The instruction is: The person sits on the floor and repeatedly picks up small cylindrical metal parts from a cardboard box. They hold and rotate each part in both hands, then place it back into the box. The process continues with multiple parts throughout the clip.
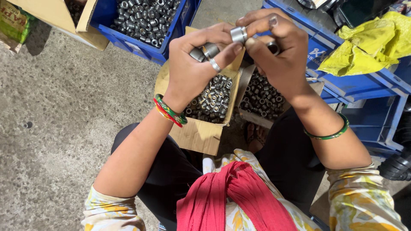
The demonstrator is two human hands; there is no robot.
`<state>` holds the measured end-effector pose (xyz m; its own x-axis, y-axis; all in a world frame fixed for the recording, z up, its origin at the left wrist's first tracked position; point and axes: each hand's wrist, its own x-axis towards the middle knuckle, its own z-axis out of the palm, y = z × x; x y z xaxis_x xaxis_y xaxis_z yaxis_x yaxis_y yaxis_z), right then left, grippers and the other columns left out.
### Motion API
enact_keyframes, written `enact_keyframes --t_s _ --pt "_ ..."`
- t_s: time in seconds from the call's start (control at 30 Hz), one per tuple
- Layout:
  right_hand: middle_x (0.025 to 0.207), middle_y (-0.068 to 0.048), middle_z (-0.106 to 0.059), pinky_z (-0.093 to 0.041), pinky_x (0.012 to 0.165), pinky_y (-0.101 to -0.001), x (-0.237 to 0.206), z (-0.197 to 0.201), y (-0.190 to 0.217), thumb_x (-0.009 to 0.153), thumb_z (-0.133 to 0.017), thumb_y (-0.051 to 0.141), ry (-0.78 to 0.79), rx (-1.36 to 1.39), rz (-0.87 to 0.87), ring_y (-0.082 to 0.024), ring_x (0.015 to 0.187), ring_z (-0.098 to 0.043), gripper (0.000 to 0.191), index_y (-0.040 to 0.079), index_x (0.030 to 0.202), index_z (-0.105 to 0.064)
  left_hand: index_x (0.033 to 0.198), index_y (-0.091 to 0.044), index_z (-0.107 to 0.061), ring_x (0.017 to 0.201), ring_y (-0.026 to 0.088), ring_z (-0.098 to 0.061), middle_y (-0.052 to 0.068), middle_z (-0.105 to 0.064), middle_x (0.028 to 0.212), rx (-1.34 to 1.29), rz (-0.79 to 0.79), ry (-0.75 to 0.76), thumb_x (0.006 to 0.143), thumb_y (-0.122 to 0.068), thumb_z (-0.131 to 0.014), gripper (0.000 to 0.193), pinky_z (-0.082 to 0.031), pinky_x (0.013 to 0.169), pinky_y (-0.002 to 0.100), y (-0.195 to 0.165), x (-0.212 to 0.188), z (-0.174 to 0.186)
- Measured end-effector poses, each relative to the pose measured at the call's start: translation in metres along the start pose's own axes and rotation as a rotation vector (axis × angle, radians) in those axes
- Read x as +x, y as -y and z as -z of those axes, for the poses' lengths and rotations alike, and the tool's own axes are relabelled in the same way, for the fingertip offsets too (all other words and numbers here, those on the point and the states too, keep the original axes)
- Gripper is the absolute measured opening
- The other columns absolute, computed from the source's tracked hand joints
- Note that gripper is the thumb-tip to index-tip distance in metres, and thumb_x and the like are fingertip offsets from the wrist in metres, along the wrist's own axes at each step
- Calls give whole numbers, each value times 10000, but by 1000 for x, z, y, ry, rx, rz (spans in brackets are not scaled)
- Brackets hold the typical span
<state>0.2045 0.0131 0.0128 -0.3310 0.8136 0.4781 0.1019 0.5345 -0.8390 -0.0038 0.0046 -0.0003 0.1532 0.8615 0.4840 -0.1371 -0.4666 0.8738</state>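
A: Two hands, and one small metal sleeve between them. In the head view, the right hand pinches this sleeve at its fingertips, and the thumb of the left hand presses on it too.

B: The left hand is already full, yes?

A: It seems so. Its grip is closed around two more metal pieces in the palm (a ring sits on one finger). I think these could slip out when the thumb pushes, because the fingers do two jobs.

B: Where would they fall?

A: Perhaps into the left cardboard box of sleeves below, or the second box beside it, and mix. Or past the blue crate onto the concrete floor.
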Motion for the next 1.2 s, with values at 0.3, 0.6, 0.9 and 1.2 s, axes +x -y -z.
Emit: enact_keyframes --t_s 0.3,0.6,0.9,1.2 --pt "771 -41 -572 -327 444 -211 3 -3 0 1097 -561 130 -5 459 -382 -48 455 -450 76 57 1111 -581 1080 -81 -749 1072 198 -757 38 -720 1284 571 -255 -27 899 -88 -880 224 -601 897 267 -4 -6 -1" --pt "910 -36 -641 -436 544 -266 11 1 -18 1070 -428 404 102 693 -758 -133 690 -578 386 113 1300 -536 1055 -90 -766 1068 222 -749 65 -740 1174 552 -131 -2 869 -121 -865 213 -597 931 312 4 0 -8" --pt "974 -4 -596 -498 602 -263 7 -2 -7 1110 -588 230 -13 575 -528 -101 772 -594 175 76 1189 -567 1300 48 -646 748 98 -652 175 -740 1154 -531 558 -248 1015 -225 -533 411 -396 425 200 12 10 8" --pt "840 15 -618 -362 497 -182 5 -25 -7 1086 -685 167 189 33 -243 1 596 -490 225 50 1278 -689 1416 21 -616 485 64 -499 56 -637 761 -247 469 -105 1002 -147 -497 463 -383 393 226 15 2 -5"
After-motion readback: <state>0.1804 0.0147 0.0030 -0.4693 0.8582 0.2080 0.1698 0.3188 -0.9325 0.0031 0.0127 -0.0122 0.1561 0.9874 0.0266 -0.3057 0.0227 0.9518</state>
